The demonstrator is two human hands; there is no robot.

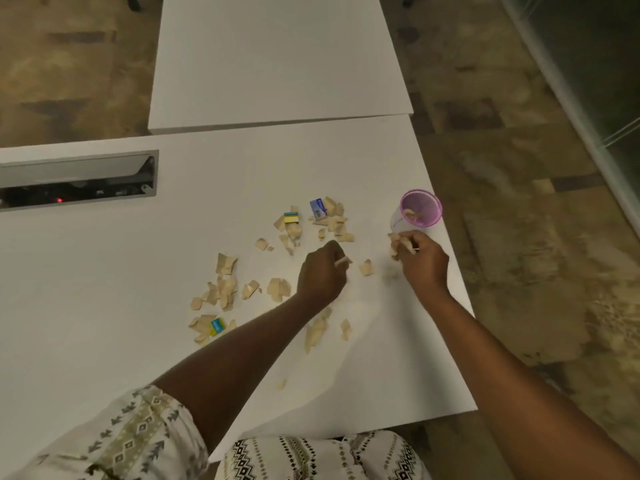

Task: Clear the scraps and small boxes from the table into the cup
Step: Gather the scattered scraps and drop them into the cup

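Sleeve (138, 434): patterned, lying over table's (86, 323) near edge.
Left hand (322, 271): fingers curling closed, pinching one scrap (343, 261) mid-table.
Right hand (420, 258): fingers closing round several scraps, hovering nr right edge.
Scraps (225, 285): lying scattered w/ small boxes (291, 217).
Cup (419, 211): standing at right edge, just beyond right hand.

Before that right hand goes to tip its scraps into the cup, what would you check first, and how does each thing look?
1. Cup upright, mouth open: ok.
2. Room in the cup: ok, only a few scraps at the bottom.
3. Right hand closed on scraps: ok, pieces poke out by the fingers.
4. Right hand close to the cup: ok, just in front of it.
5. Left hand grip: ok, pinching one scrap.
6. Cup safely back from the table edge: not ok, it stands close.
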